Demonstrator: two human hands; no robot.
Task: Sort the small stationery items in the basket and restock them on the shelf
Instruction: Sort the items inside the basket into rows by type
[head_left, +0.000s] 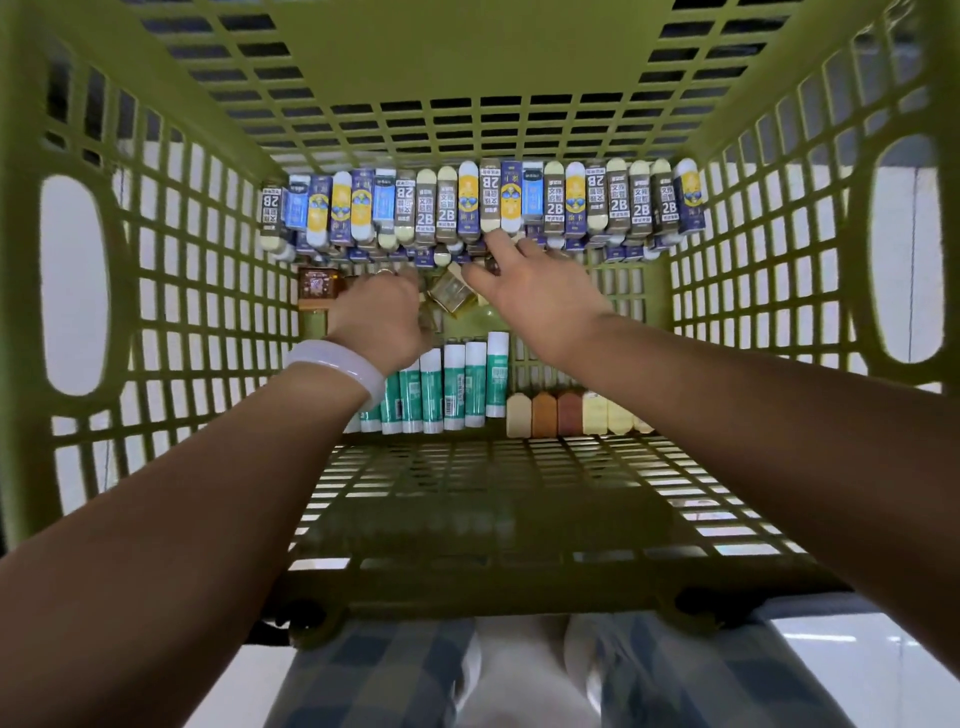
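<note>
Green plastic lattice walls of the basket (171, 291) close in on every side. Going from the left, a small brown box (317, 288) lies just beside the left hand (382, 317), which wears a pale bangle (340, 366) and has its fingers curled down into a loose clutter of small clear-wrapped items (449, 296); whether it actually grips one I cannot tell. Below it, green-and-white glue sticks (441, 389) lie in a neat row. Along the far wall, 2B lead refill boxes (483, 202) stand packed side by side in a long row. Further right, the right hand (535, 301) reaches with fingers spread and relaxed toward that row's lower edge, holding nothing. Beige and brown erasers (571, 413) sit lined up at the near right. Sorting looks largely done; the middle clutter remains, and restocking a shelf appears not yet begun.
</note>
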